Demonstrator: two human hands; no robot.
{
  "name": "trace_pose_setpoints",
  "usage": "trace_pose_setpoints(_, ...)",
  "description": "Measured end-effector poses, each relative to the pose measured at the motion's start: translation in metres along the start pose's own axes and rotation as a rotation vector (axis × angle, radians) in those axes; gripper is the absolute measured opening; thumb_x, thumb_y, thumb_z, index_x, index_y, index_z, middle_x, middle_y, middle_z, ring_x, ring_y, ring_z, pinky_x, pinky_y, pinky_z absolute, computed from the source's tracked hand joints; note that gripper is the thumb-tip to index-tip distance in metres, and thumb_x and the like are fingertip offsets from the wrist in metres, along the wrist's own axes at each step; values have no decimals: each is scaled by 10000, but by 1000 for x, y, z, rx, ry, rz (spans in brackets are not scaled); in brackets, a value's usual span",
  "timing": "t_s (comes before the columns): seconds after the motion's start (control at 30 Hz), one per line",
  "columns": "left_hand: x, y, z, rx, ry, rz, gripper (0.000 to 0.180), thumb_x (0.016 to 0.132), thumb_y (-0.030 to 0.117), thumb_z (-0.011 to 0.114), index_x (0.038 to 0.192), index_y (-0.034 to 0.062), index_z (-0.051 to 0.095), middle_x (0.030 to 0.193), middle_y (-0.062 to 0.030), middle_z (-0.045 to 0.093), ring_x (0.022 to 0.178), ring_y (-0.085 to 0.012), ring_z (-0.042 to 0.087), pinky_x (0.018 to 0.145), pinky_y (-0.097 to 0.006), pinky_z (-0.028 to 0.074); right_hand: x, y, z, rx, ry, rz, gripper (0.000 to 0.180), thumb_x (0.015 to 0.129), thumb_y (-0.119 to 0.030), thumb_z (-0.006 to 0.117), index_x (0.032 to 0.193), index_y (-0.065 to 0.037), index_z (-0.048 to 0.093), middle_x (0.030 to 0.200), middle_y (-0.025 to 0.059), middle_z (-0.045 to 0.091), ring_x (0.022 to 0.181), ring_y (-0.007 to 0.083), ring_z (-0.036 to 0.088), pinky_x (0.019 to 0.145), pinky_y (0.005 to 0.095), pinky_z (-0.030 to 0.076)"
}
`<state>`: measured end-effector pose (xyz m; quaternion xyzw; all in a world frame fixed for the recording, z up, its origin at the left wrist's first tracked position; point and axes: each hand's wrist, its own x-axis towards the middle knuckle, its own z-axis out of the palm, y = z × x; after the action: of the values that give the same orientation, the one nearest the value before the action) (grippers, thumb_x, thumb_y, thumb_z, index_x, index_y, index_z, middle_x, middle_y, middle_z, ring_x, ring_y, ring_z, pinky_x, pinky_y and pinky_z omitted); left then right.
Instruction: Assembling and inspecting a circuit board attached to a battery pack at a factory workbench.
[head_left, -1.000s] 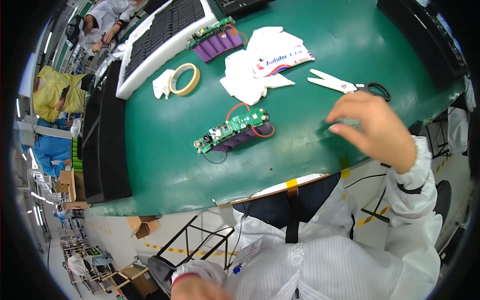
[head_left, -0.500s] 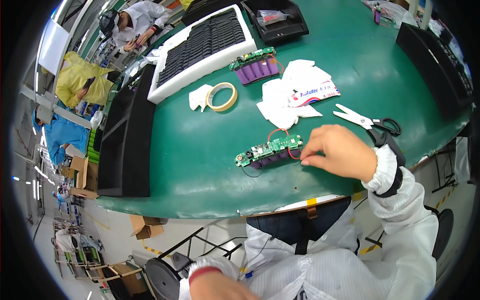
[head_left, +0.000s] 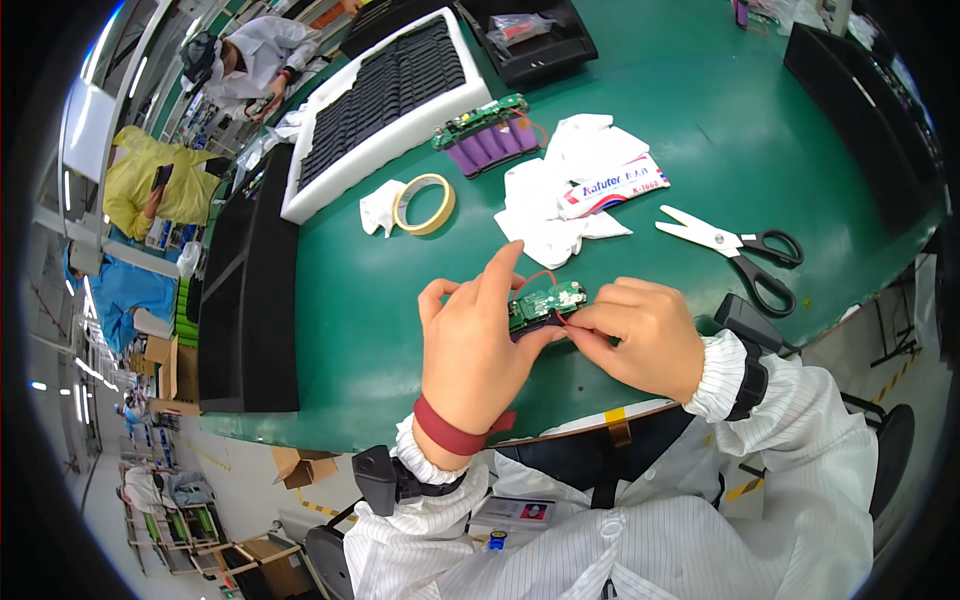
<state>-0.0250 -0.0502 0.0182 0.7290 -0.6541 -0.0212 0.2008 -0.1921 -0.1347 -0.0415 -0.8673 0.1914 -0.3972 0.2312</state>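
A battery pack with a green circuit board [head_left: 548, 302] lies on the green table in front of me, its left part covered by my left hand [head_left: 472, 345]. That hand curls round the pack's left end, with the thumb against its near side and the index finger lifted. My right hand [head_left: 640, 332] is closed in a pinch at the pack's right end, where a short red wire [head_left: 560, 318] comes off the board. The tips of both hands nearly meet there. Another red wire loops above the board's far edge.
Beyond lie a second battery pack with purple cells [head_left: 490, 148], a tape roll [head_left: 424, 205], white wipes [head_left: 540, 215], a glue box [head_left: 615, 187] and scissors [head_left: 735, 240]. A white foam tray [head_left: 290, 205] of black parts and black bins [head_left: 250, 300] line the left. Co-workers [head_left: 255, 60] sit further left.
My left hand has come up from the lower edge onto the battery pack's left end. My right hand has moved slightly left and down, still pinching at the right end.
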Motion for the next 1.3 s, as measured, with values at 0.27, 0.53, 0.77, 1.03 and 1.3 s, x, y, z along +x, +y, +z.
trace_pose_setpoints(0.27, 4, -2, 9, -151, 64, 29, 683, 665, 129, 870, 1275, 95, 563, 969, -24, 712, 817, -176, 657, 891, -367, 363, -1, 6, -12, 351, -38, 200, 87, 772, -51, 760, 774, -50, 673, 667, 30, 581, 544, 141, 499, 472, 293, 364)
trace_pose_setpoints(0.53, 5, -3, 8, -117, 76, 79, 635, 634, 113, 876, 1213, 103, 616, 957, -27, 733, 828, -167, 665, 867, -334, 377, 0, 15, -21, 399, -71, 281, 85, 809, -85, 766, 812, -29, 703, 695, 40, 606, 542, 105, 479, 483, 279, 359)
trace_pose_setpoints(0.77, 7, -1, 8, -86, 89, 101, 555, 608, 99, 880, 1126, 118, 682, 921, -19, 731, 755, -169, 619, 845, -321, 403, 1, 18, -27, 427, -84, 343, 77, 829, -91, 741, 820, -28, 698, 721, 52, 618, 561, 146, 500, 508, 294, 376)
trace_pose_setpoints(1.03, 7, 0, 6, -109, 57, 84, 388, 648, 119, 863, 1000, 103, 701, 919, -19, 711, 778, -200, 625, 841, -348, 380, 3, 20, -28, 321, -210, 345, 92, 818, -114, 709, 814, -29, 673, 741, 93, 644, 683, 269, 607, 601, 383, 452)
trace_pose_setpoints(1.3, 11, -7, 3, -132, 78, 113, 366, 640, 132, 860, 971, 86, 712, 907, -45, 709, 777, -235, 648, 780, -349, 425, 11, 8, -26, 599, -257, 462, 178, 810, -159, 775, 881, -17, 696, 711, 48, 650, 549, 114, 492, 524, 267, 412)
